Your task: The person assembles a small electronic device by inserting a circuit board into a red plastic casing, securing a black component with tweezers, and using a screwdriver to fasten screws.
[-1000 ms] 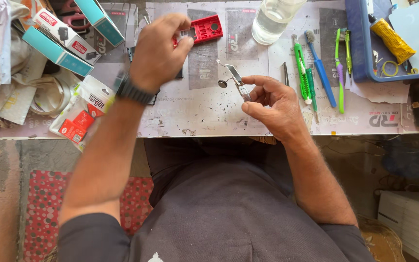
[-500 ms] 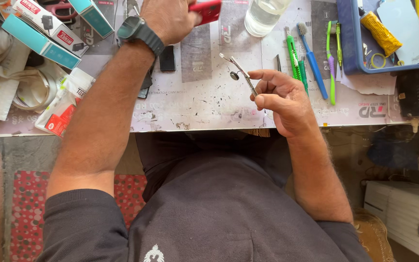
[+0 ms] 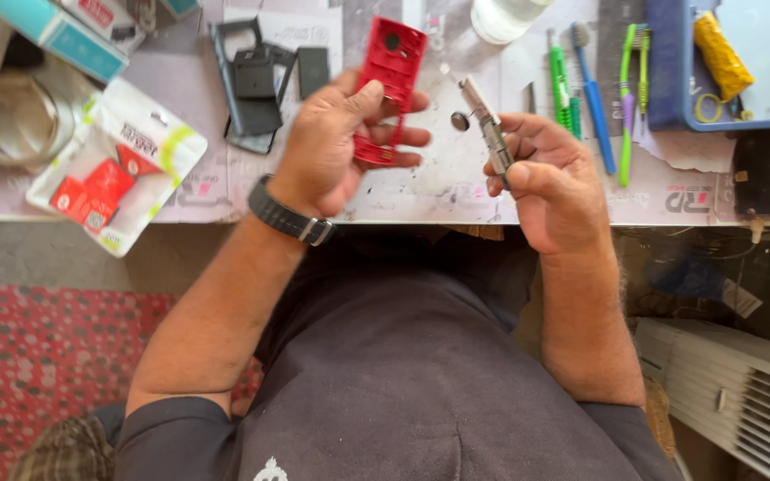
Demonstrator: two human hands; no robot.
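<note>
We see the left hand [image 3: 327, 151] closed around a red phone frame [image 3: 389, 80] above the desk [image 3: 421, 191]; at 3 o'clock, the right hand [image 3: 554, 178] pinches metal tweezers [image 3: 485, 120].

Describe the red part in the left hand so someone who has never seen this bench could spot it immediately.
Start at the white worktable running across the top of the view. Just above its near edge, the left hand, with a dark watch on its wrist, holds up a flat red plastic frame. It is the only bright red rectangular shell held in a hand, with a round hole near its far end.
</note>
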